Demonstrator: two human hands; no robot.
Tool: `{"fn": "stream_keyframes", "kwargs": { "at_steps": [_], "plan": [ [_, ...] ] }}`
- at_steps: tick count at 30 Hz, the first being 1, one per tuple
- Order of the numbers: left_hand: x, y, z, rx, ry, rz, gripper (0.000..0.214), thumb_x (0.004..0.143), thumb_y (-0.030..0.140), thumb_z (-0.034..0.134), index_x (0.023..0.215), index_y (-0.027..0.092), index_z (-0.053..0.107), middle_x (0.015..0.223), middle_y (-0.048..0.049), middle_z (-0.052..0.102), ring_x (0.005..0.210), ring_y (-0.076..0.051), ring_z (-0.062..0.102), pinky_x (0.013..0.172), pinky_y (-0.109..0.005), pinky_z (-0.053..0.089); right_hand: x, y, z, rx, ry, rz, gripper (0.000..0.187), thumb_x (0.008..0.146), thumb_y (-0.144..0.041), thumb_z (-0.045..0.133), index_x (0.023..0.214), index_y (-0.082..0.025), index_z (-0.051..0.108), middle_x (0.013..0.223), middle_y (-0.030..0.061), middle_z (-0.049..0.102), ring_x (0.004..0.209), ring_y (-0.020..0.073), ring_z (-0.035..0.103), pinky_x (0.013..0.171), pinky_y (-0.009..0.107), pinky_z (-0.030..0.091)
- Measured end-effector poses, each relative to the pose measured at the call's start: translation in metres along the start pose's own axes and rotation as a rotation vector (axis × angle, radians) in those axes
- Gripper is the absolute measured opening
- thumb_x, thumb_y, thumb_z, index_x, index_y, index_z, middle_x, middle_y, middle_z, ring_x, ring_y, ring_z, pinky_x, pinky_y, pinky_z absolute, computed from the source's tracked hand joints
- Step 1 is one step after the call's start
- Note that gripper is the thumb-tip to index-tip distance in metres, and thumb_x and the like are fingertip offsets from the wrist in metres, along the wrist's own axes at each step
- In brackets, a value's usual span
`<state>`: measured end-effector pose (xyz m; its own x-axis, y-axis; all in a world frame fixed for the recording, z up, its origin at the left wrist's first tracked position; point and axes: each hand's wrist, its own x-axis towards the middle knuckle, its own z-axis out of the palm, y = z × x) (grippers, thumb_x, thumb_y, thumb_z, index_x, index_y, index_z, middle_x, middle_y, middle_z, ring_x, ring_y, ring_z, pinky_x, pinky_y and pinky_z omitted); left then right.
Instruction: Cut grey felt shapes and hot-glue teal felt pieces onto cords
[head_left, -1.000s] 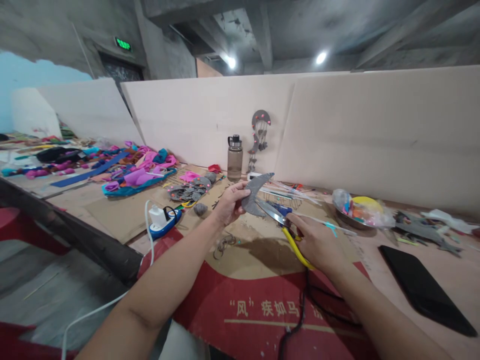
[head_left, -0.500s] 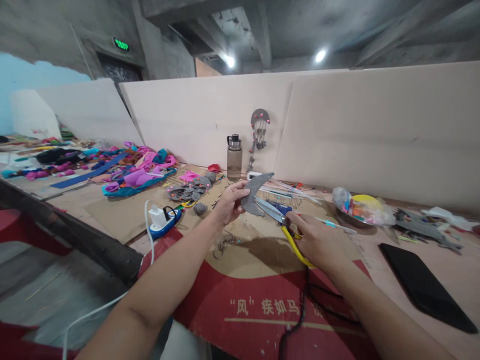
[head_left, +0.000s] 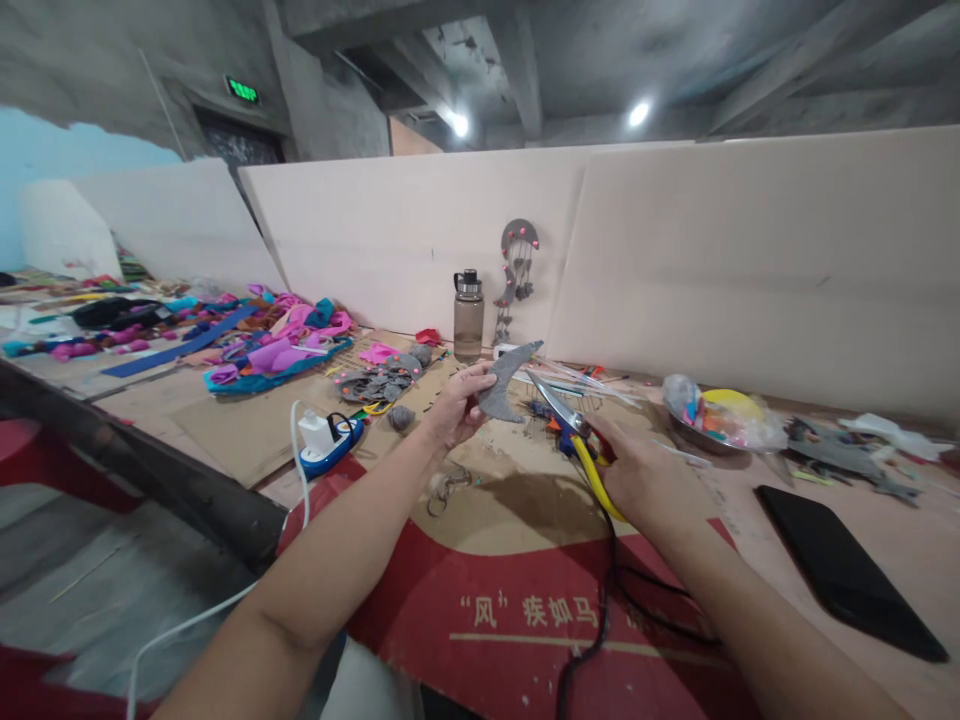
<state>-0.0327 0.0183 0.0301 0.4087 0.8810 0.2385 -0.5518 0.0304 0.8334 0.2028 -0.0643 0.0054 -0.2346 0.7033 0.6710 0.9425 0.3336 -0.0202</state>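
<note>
Pinched between the thumb and fingers of my left hand (head_left: 463, 402) is a grey felt crescent (head_left: 504, 388), its points turned to the right. My right hand (head_left: 637, 470) grips scissors (head_left: 574, 425) with yellow handles. Their blades point up and left and stand just right of the felt, apart from it. Behind the scissors a blue tool (head_left: 562, 437), partly hidden, lies on the board, with a black cord running toward me. A finished-looking grey crescent hanging with pink dots (head_left: 519, 240) is on the white panel ahead.
Beyond my hands stands a water bottle (head_left: 468, 318). To the left are a power strip (head_left: 330, 450), grey felt pieces (head_left: 379, 378) and a colourful fabric heap (head_left: 292, 335). A bowl (head_left: 709, 435) and a black phone (head_left: 847, 570) lie to the right.
The scissors have come away from the crescent's inner edge, moving right and tilting more upright. My left hand with the felt has shifted slightly left.
</note>
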Motion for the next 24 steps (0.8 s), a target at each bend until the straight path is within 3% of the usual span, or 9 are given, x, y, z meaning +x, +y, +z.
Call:
{"fn": "stream_keyframes", "kwargs": {
  "at_steps": [7, 16, 24],
  "plan": [
    [0.0, 0.002, 0.0, -0.006, -0.016, 0.006, 0.036, 0.064, 0.027, 0.077, 0.091, 0.01, 0.061, 0.053, 0.0077, 0.052, 0.029, 0.002, 0.029, 0.028, -0.011, 0.016, 0.001, -0.006, 0.001, -0.107, -0.101, -0.036, 0.029, 0.087, -0.024, 0.052, 0.113, -0.022, 0.064, 0.093, 0.0055, 0.066, 0.069, 0.0175, 0.056, 0.052, 0.027, 0.026],
    [0.001, -0.007, -0.008, 0.036, -0.073, 0.001, 0.037, 0.068, 0.029, 0.076, 0.097, 0.01, 0.062, 0.05, 0.0087, 0.049, 0.028, 0.002, 0.03, 0.028, -0.011, 0.016, -0.002, -0.005, 0.001, -0.17, -0.058, -0.088, 0.027, 0.089, -0.02, 0.05, 0.11, -0.02, 0.065, 0.087, 0.0064, 0.066, 0.072, 0.0179, 0.056, 0.053, 0.028, 0.023],
    [-0.001, -0.003, -0.004, 0.01, -0.066, -0.037, 0.042, 0.067, 0.027, 0.079, 0.1, 0.009, 0.062, 0.049, 0.0093, 0.048, 0.029, 0.002, 0.029, 0.029, -0.009, 0.017, -0.003, -0.002, 0.001, -0.161, -0.07, -0.109, 0.029, 0.082, -0.013, 0.051, 0.107, -0.021, 0.065, 0.085, 0.0055, 0.066, 0.068, 0.0164, 0.054, 0.054, 0.028, 0.021]
  ]
}}
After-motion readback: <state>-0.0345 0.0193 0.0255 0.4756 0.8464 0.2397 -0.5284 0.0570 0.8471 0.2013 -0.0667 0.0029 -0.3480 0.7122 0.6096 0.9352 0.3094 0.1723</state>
